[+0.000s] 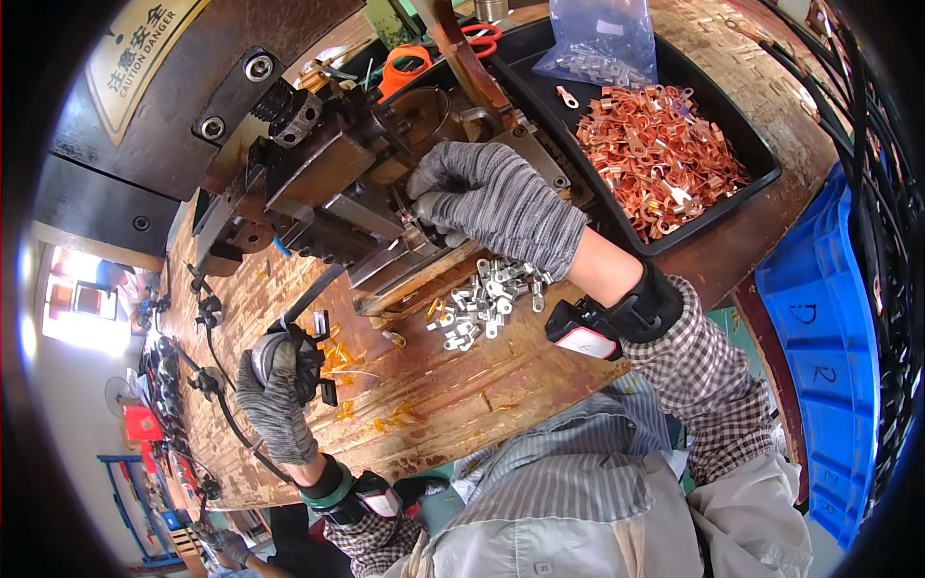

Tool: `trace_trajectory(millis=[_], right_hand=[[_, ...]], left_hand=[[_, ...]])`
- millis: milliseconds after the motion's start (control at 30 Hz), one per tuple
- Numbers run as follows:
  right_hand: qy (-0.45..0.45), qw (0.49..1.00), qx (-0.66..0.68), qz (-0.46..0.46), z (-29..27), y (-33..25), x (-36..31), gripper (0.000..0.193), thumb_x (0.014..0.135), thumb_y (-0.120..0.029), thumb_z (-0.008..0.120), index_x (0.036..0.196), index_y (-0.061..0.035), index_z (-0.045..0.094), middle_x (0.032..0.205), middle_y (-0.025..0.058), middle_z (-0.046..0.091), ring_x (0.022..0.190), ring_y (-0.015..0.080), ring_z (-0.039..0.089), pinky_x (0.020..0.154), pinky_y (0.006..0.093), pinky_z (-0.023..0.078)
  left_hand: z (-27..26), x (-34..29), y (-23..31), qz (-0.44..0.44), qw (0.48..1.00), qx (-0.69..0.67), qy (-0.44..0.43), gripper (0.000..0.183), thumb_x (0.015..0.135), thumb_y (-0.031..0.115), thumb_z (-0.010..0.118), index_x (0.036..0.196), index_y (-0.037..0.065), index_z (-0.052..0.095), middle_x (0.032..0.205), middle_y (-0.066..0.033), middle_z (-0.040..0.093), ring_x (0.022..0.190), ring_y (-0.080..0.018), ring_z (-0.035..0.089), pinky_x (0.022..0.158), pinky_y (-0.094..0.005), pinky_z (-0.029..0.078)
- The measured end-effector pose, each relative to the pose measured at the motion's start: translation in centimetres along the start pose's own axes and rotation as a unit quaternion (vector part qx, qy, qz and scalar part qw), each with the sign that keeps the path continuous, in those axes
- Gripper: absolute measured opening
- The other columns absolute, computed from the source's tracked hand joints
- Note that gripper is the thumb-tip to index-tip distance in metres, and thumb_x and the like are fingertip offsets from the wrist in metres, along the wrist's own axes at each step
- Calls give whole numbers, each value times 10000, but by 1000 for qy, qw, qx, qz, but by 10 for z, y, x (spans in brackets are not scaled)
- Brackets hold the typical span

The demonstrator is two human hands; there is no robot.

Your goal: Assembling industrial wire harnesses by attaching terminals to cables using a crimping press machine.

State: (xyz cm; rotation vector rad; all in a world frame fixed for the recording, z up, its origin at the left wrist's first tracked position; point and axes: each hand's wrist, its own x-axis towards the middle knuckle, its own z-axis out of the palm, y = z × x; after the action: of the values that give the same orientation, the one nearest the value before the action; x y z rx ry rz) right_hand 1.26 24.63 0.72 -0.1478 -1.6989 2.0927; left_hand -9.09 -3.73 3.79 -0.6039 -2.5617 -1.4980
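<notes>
My right hand, in a grey knit glove, is at the working gap of a dark metal press. Its thumb and fingers are pinched together there; what lies between them is too hidden to name. My left hand, gloved alike, is closed around a black cable at a bulky black plastic part with clip-like ends. That cable slants up toward the press. Silver cable lugs lie in a loose pile on the worn wooden table, just below my right hand. Yellow plastic scraps are scattered beside my left hand.
A black tray at the upper right holds many copper lugs and a clear bag of silver lugs. Orange-handled scissors lie behind the press. Black cables hang by a blue crate. Another person's hand shows lower left.
</notes>
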Motion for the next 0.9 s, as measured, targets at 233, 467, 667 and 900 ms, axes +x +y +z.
trace_trajectory(millis=[233,467,667,900], right_hand=[[36,978,-182,-94,-6,-1,-2,180,742,-183,633,821,-24,608,681,75,604,642,160,571,625,298,463],[97,987,-117,-47,-13,-30,-42,152,784,-163,608,854,-29,602,653,4,545,581,81,469,555,234,419],[98,992,-78,-28,-26,-30,-74,151,817,-148,580,874,-9,593,681,-2,551,593,60,476,554,211,419],[-19,961,-273,34,-45,-63,-108,258,822,-256,555,937,-33,613,815,106,620,753,195,604,710,311,470]], left_hand=[[2,-4,15,-21,999,33,-25,227,804,157,625,946,-17,598,871,-55,614,783,-128,567,743,-235,443],[-2,-4,11,-24,999,2,-41,238,809,185,615,953,-4,599,873,-52,614,791,-127,559,763,-241,429],[5,-4,16,-14,999,-6,-40,277,784,226,650,928,-4,592,837,-55,613,751,-118,561,701,-226,439],[-3,-26,-2,59,995,-74,4,310,771,205,662,968,-10,558,1020,-109,578,814,-212,582,664,-321,485]])
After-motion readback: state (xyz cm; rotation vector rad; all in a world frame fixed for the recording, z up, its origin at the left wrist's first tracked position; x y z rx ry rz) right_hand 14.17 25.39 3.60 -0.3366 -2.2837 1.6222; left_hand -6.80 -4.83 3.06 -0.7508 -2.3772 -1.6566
